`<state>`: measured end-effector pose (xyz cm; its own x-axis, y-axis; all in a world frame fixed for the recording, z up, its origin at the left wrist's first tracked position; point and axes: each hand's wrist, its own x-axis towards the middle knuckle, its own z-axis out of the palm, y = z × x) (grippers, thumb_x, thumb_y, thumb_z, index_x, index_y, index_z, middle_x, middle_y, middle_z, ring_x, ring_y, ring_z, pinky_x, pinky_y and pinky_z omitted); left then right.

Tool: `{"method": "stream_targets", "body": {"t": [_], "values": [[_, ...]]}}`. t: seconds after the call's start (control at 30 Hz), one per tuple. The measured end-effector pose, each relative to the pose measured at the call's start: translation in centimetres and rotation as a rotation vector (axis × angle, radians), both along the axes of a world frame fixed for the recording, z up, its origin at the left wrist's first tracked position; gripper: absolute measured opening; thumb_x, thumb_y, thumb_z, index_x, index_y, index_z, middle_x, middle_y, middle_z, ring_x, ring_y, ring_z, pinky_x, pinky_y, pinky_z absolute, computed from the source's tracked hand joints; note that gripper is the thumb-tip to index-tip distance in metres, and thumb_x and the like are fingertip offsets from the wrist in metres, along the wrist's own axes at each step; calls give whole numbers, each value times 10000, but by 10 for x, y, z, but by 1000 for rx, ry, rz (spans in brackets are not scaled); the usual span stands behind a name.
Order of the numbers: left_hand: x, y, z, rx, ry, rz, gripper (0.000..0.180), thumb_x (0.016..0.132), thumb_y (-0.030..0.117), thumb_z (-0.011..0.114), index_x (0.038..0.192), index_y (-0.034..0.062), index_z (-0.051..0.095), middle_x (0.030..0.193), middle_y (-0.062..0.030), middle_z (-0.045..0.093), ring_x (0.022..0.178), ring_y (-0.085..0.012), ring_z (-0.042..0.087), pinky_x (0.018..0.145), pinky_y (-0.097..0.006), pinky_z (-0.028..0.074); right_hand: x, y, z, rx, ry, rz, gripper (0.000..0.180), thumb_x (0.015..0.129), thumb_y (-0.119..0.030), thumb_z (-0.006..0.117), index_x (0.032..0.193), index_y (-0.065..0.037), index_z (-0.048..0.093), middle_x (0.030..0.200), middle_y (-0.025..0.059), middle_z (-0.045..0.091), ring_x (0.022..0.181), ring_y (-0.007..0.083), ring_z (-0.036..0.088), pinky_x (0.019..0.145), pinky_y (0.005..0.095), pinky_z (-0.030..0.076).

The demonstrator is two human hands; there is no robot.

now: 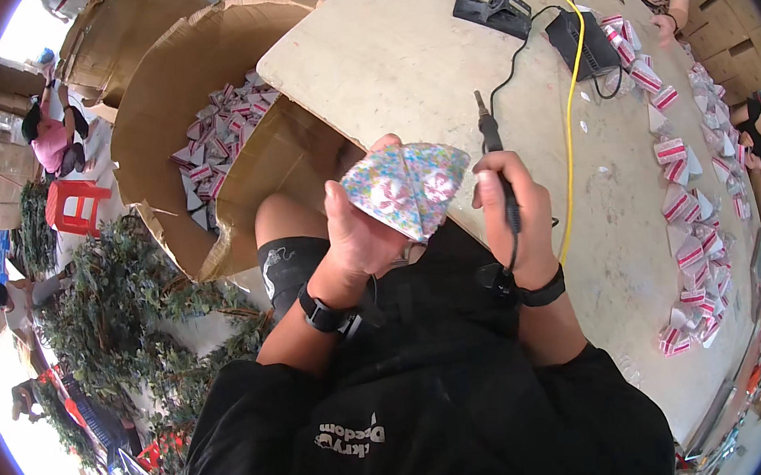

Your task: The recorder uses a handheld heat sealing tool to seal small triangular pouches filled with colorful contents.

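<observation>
My left hand (pixel 358 232) is closed on a fan-shaped piece (pixel 405 188), speckled in pastel blue, pink and yellow with two pinkish-white patches. It is held up in front of my body, near the table's edge. To its right, my right hand (pixel 521 213) grips a soldering iron (pixel 491 138) by its dark handle. The metal tip points away from me, just beyond the piece and apart from it. A black cord runs down from the handle past my wrist. Some of the left fingers are hidden behind the piece.
On the pale table (pixel 381 61) lie a black iron stand (pixel 494 12), a black power unit (pixel 583 43) and a yellow cable (pixel 575 87). Several pink-and-white wedge packs (pixel 671 151) line its right side. Similar packs fill a cardboard box (pixel 152 141) at left, near artificial foliage (pixel 119 311). Other people work nearby.
</observation>
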<state>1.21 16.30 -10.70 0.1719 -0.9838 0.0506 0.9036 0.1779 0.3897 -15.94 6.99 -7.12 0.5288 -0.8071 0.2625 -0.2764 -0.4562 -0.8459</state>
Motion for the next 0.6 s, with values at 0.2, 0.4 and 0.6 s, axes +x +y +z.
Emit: {"method": "stream_targets", "body": {"t": [0.2,0.4,0.6], "values": [[21,6,-9,57,23,204,1017,809,779,568,1477,35,382,1383,-182,534,1239,-372,573,866,-540,569,4,15,14,38,-359,-1,841,975,-661,392,1437,42,410,1079,155,678,777,163,637,615,275,471],[27,9,-9,47,-108,293,1047,809,761,571,1479,-15,357,1376,-185,546,1232,-350,581,888,-515,562,-2,33,16,66,-507,-34,388,965,-207,558,1229,77,567,878,147,685,692,136,638,595,249,489],[21,6,-5,-16,-147,297,992,820,684,604,1470,-24,357,1367,-205,545,1238,-334,576,1042,-484,476,1,43,23,-42,-597,94,457,1023,-319,407,1097,92,594,632,83,607,531,146,566,532,240,439]]}}
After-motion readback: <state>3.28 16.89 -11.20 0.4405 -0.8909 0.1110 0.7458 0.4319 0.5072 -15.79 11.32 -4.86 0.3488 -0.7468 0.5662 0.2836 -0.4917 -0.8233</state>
